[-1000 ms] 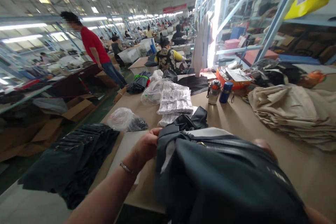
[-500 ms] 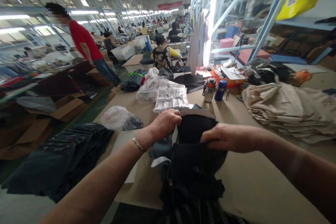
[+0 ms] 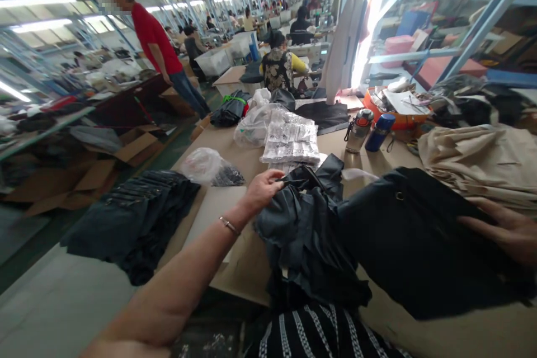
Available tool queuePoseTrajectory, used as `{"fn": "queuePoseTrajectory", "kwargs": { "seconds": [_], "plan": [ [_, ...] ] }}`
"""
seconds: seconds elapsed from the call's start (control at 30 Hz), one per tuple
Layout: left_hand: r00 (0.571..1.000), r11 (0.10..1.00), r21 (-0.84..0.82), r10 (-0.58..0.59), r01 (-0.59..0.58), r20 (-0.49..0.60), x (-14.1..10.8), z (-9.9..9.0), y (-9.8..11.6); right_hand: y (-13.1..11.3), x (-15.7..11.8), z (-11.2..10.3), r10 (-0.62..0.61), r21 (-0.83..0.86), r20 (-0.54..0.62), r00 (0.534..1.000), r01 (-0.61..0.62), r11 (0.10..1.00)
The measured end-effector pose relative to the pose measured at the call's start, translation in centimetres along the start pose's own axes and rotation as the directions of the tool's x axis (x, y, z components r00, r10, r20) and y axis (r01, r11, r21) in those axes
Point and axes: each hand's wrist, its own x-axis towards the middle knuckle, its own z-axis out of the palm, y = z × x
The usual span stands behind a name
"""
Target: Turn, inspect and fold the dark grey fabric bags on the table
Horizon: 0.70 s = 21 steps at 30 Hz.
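Observation:
My left hand (image 3: 264, 187) pinches the edge of a crumpled dark fabric bundle (image 3: 306, 229) in the middle of the table, close to my body. Far to the right, my right hand (image 3: 507, 229) grips a wide dark fabric piece (image 3: 403, 240) with a small metal eyelet. Its fingers lie across the near face of the piece; the thumb is hard to make out. The wide piece is spread out beside the bundle and partly covers the table. A thin white strip (image 3: 358, 174) shows behind it.
Dark pieces (image 3: 138, 207) with metal fittings are stacked at left. Clear plastic packets (image 3: 291, 137), a clear bottle (image 3: 359, 130) and a blue flask (image 3: 380, 131) stand farther back. Beige cloth (image 3: 486, 151) is piled at right, near an orange basket (image 3: 398, 120). A person in red (image 3: 151, 39) stands beyond.
My right hand has moved far right, carrying the wide dark piece away from the bundle. My left hand stays near the bundle, now pinching its edge. The camera view has shifted.

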Motion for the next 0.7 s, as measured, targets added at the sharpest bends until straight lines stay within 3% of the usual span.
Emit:
{"fn": "queuePoseTrajectory", "kwargs": {
  "seconds": [0.03, 0.07, 0.13, 0.2, 0.27, 0.3, 0.37, 0.4, 0.47, 0.53, 0.57, 0.63, 0.7],
  "plan": [
    [0.994, 0.996, 0.073, -0.047, 0.054, -0.096, -0.6, -1.3, -2.3, 3.5, -0.3, -0.7, 0.092, -0.112, 0.033, 0.995, -0.088, 0.99],
    [0.977, 0.983, 0.125, -0.109, 0.133, -0.181, -1.4, -2.3, -4.4, 6.4, -0.7, -0.9, 0.107, -0.178, -0.017, 0.994, -0.109, 0.978],
    [0.934, 0.938, 0.123, -0.298, 0.325, -0.198, -3.1, -3.1, -7.7, 9.0, -1.8, 0.2, 0.102, -0.213, -0.031, 0.994, -0.106, 0.971],
    [0.898, 0.897, 0.062, -0.433, 0.437, -0.077, -4.4, -2.5, -9.7, 6.8, -3.2, 3.4, 0.104, -0.136, 0.074, 0.992, -0.093, 0.986],
    [0.903, 0.903, 0.016, -0.429, 0.428, 0.021, -5.1, -1.3, -10.1, 1.0, -4.3, 8.2, 0.076, -0.003, 0.274, 0.959, -0.078, 0.997],
    [0.92, 0.92, 0.007, -0.391, 0.391, 0.024, -5.2, -0.7, -9.8, -2.6, -4.8, 10.7, -0.016, 0.07, 0.386, 0.922, -0.012, 0.997],
    [0.956, 0.956, 0.012, -0.294, 0.294, -0.002, -5.5, 0.6, -8.3, -9.5, -5.1, 15.3, -0.143, 0.196, 0.482, 0.864, 0.053, 0.979],
    [0.978, 0.977, 0.046, -0.207, 0.207, 0.005, -5.8, 1.3, -7.2, -12.2, -4.9, 17.0, -0.197, 0.25, 0.489, 0.85, 0.08, 0.965],
    [0.994, 0.98, 0.187, 0.052, -0.07, 0.099, -7.0, 2.9, -5.1, -16.0, -4.1, 19.3, -0.237, 0.369, 0.419, 0.876, 0.074, 0.926],
    [0.923, 0.857, 0.367, 0.274, -0.362, 0.27, -8.7, 4.9, -3.9, -17.3, -2.8, 20.2, -0.216, 0.471, 0.307, 0.927, 0.049, 0.881],
    [0.881, 0.776, 0.438, 0.318, -0.454, 0.349, -9.5, 6.0, -3.7, -17.4, -2.2, 20.3, -0.198, 0.495, 0.255, 0.946, 0.048, 0.867],
    [0.843, 0.7, 0.498, 0.3, -0.512, 0.446, -10.8, 8.0, -4.4, -17.1, -1.4, 20.2, -0.197, 0.468, 0.186, 0.963, 0.089, 0.879],
    [0.836, 0.736, 0.457, 0.272, -0.499, 0.476, -11.2, 9.4, -5.8, -17.0, -1.2, 20.2, -0.243, 0.365, 0.204, 0.948, 0.157, 0.918]
  ]
}}
